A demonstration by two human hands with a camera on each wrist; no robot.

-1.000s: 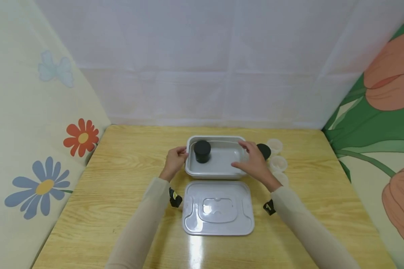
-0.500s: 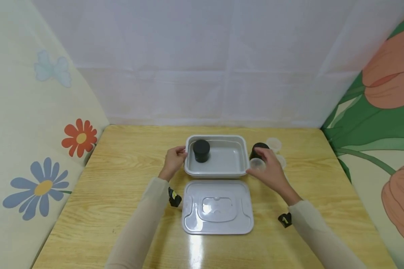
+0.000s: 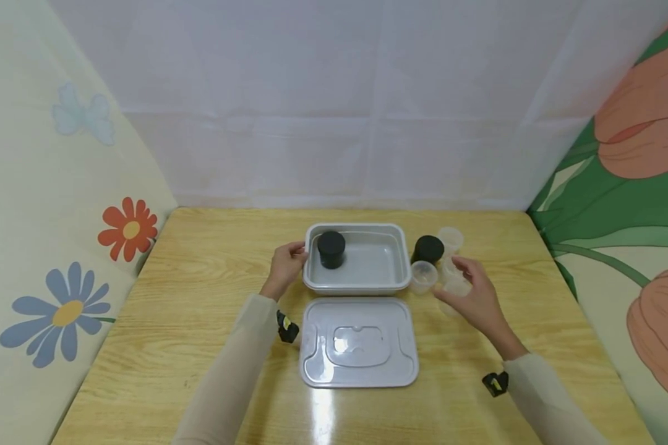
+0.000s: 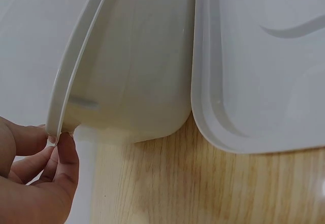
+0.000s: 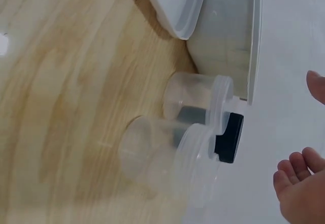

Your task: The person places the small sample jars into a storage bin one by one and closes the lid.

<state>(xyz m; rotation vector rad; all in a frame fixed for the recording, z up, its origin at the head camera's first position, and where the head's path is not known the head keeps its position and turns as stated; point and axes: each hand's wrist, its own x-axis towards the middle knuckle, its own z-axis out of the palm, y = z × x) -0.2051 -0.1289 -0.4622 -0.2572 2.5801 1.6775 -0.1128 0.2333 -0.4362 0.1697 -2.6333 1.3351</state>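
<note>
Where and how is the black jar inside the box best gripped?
Likely around its round top, from above: the black jar stands upright with its top uncovered, and bare floor in the box to its right leaves finger room.

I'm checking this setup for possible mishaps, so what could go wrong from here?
The right hand is open close to tightly grouped clear cups, so a careless move might knock one over. The left hand pinches the white plastic tub by its rim; a sudden tug could slide the tub and perhaps topple the black jar standing inside.
</note>
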